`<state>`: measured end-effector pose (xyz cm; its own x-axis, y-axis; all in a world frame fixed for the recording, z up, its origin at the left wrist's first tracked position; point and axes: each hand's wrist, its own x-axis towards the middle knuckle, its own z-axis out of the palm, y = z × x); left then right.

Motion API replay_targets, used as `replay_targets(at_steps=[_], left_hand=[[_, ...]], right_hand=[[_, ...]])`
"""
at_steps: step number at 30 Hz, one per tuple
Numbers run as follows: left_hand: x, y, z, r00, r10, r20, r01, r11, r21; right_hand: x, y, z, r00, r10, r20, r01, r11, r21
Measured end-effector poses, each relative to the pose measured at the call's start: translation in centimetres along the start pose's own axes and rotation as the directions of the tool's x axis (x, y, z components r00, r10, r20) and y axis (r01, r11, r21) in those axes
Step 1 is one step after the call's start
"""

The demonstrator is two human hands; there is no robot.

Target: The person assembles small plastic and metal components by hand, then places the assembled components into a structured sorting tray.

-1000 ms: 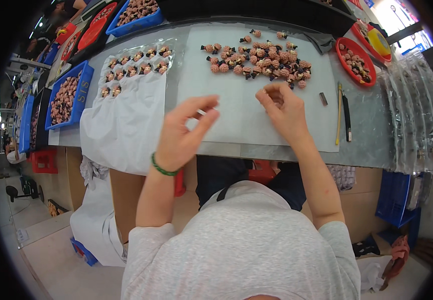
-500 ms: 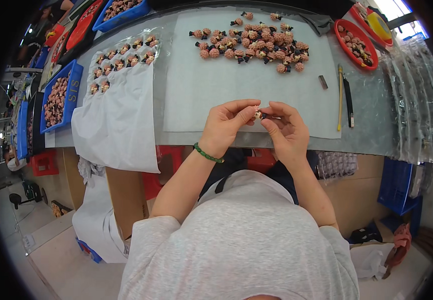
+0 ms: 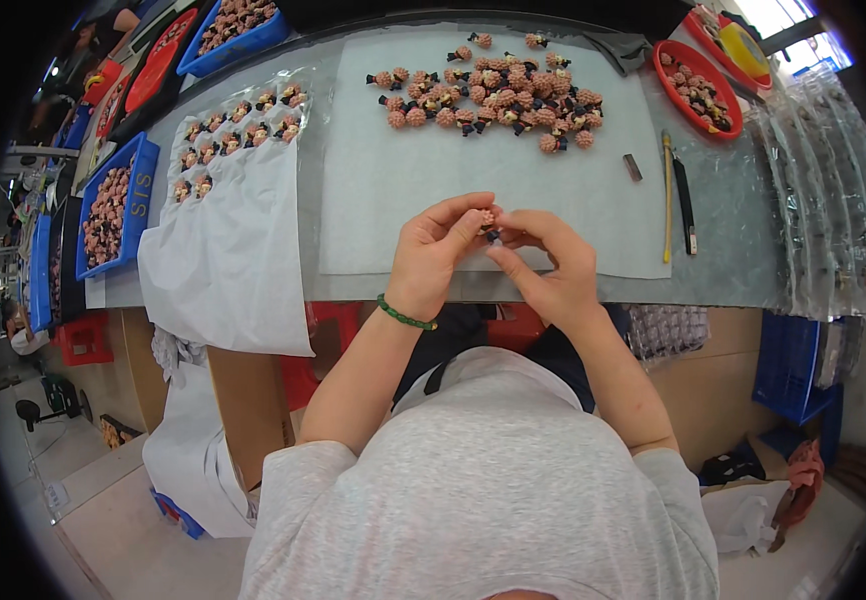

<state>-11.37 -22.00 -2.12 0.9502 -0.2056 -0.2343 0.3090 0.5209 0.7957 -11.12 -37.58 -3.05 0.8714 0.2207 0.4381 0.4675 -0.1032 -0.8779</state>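
Note:
A small figurine (image 3: 489, 219) with a pink, bumpy top and a dark lower part is held between both hands above the near edge of the white sheet (image 3: 393, 205). My left hand (image 3: 435, 250) pinches its pink end between thumb and fingers. From the other side, the thumb and forefinger of my right hand (image 3: 556, 265) close on its dark end. Fingers hide part of the figurine. Beyond my hands lies a loose heap of similar figurines (image 3: 513, 90). Several more figurines (image 3: 231, 142) stand in rows on a white-covered tray at the left.
A blue bin (image 3: 143, 195) of pink pieces stands far left. At right are a red bowl (image 3: 661, 58) of figurines, a yellow stick (image 3: 667, 200), a black-handled tool (image 3: 686, 195), a small dark block (image 3: 633, 167) and stacked clear plastic trays (image 3: 823, 200).
Both hands have moved slightly left with the figurine. It is turned so that its pink top shows more, and the right fingers have shifted on its dark end.

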Motion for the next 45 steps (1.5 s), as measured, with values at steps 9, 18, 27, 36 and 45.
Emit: replay_targets(at_steps=[9,18,27,36,45], left_hand=[[0.0,0.6,1.1,0.995,-0.058,-0.078,0.051,0.996,-0.080],[1.0,-0.1,0.6,0.997,0.059,-0.056,-0.039,0.949,0.312],[1.0,-0.7,0.6,0.997,0.073,0.029,-0.079,0.936,0.343],[0.6,-0.5,0.2,0.987,0.138,0.085,-0.153,0.966,0.210],[0.1,0.4,0.4,0.996,0.035,0.079,-0.045,0.991,0.128]], right_hand=[[7.2,4.4,-3.9,0.979,-0.196,0.063,0.167,0.579,-0.798],[2.4,-0.6,-2.1,0.720,0.628,0.295,-0.653,0.471,0.593],[-1.2,0.1,-0.4,0.894,0.443,-0.070,-0.407,0.867,0.288],[-1.8,0.2,0.2,0.989,0.036,-0.141,-0.036,0.999,0.004],[-2.0,0.7,0.3,0.981,0.085,-0.176,-0.061,0.989,0.136]])
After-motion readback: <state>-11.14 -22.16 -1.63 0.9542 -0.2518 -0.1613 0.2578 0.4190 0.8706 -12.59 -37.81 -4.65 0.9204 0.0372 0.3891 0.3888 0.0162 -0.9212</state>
